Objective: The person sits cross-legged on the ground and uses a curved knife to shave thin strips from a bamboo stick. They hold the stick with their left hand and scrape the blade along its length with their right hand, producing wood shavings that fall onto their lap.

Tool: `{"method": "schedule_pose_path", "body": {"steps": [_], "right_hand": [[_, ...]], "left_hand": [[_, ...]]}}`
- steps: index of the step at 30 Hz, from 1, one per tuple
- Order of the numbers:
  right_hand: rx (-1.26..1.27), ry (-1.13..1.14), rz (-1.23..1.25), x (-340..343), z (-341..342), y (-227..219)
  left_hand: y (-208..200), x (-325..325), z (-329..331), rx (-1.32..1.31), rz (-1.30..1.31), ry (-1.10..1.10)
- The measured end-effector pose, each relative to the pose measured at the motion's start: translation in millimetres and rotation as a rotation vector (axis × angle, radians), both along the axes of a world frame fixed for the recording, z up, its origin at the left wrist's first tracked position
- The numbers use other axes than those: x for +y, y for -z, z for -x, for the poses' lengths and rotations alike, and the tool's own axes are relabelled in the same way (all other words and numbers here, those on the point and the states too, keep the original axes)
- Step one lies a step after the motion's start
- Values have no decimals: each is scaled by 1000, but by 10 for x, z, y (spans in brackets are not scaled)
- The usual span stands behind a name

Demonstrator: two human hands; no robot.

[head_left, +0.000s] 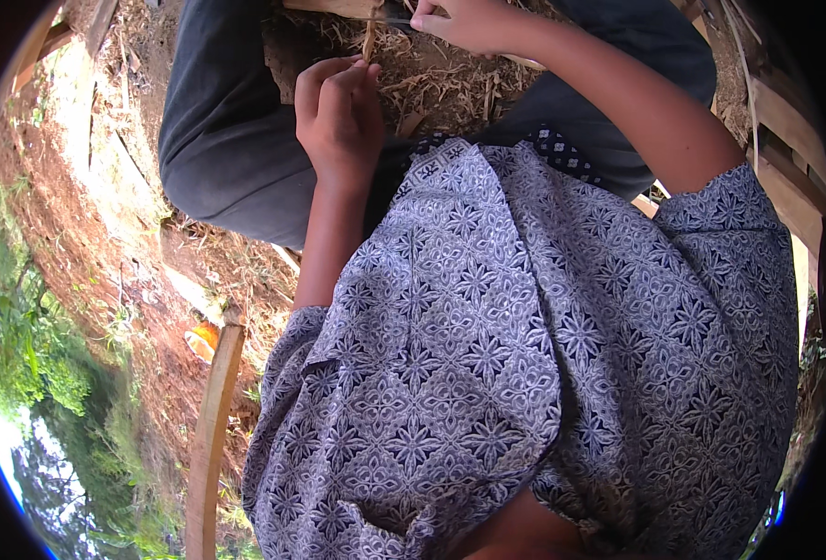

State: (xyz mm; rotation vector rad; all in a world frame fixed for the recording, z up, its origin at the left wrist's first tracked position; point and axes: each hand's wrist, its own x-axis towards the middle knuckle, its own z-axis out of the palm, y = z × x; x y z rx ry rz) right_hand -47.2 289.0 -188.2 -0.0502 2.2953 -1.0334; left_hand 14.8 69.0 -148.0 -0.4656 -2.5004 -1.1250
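Observation:
My left hand (338, 112) pinches the lower end of a thin, pale wooden strip (369, 43) between thumb and fingers, with the strip pointing up and away from me. To its right, near the upper edge of the head view, my right hand (464, 23) is closed on a knife; a narrow, dark blade (394, 21) reaches left from the fingers to the strip's upper end. How the handle sits in the hand cannot be made out. Just beyond the strip lies a pale wooden piece (333, 7), partly cut off by the picture's edge.
Wood shavings (450, 89) litter the ground between my bent legs in dark trousers (236, 168). At the left a wooden post (212, 439) stands near an orange object (202, 342) on reddish soil. Wooden boards (791, 131) line the right side.

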Motion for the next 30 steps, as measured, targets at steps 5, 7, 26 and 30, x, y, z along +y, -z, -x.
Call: {"method": "schedule_pose_path", "body": {"steps": [5,7,26,30], "right_hand": [[14,-13,-34,-45,15,142],[9,-7,-76,-100,68,242],[-148,459,-101,92,83,702],[-2,365,-108,-91,169,822]], "left_hand": [[34,11,20,23,4,21],[9,23,7,10,14,49],[-18,46,-11,-19,-39,15],[-38,71,15,-8,-29,74]]}}
